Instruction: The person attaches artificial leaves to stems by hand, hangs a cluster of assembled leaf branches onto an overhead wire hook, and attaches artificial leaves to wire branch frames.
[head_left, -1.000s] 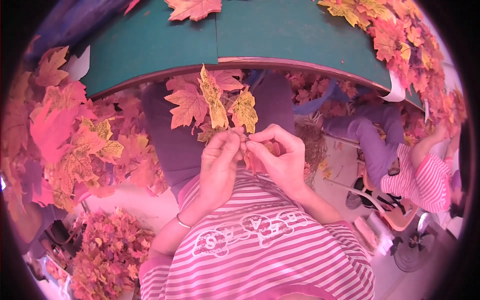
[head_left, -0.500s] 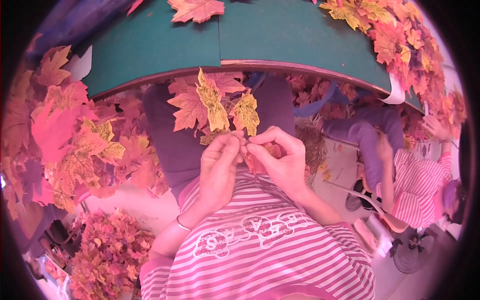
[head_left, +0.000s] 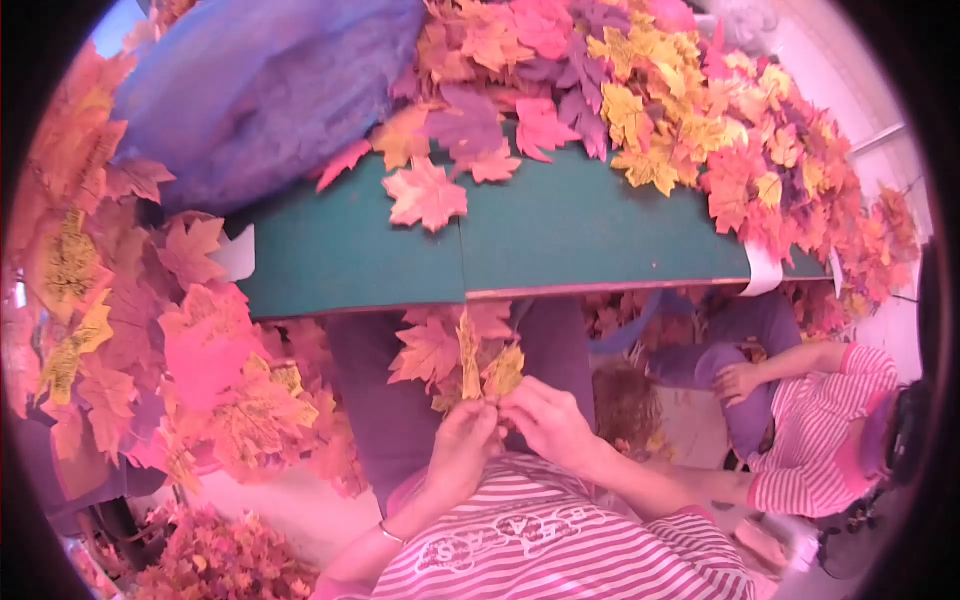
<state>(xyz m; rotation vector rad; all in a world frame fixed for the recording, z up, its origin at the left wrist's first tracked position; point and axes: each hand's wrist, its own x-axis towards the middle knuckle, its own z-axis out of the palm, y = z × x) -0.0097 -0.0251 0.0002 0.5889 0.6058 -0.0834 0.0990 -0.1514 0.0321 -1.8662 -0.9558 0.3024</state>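
My left hand [head_left: 465, 447] and my right hand [head_left: 547, 422] meet over my lap, below the edge of the green table [head_left: 360, 250]. The fingers of both are pinched together around the base of a small bunch of artificial maple leaves. In this bunch a pink-orange leaf [head_left: 428, 352] spreads to the left, a narrow yellow leaf [head_left: 468, 358] stands in the middle, and another yellow leaf [head_left: 504, 370] is on the right. The stems between my fingertips are too small to make out.
Loose orange, purple and yellow leaves [head_left: 650, 110] lie heaped along the table's far side, near a blue-purple bag [head_left: 270, 100]. Leaf bunches [head_left: 215, 350] hang at the left; a leaf pile [head_left: 225, 560] is below. At the right sits a co-worker in a striped shirt [head_left: 820, 430].
The view has tilted up, showing more of the table and its leaves. My hands stay together at the bunch. The co-worker's hand has come off the table's side and is now over their leg.
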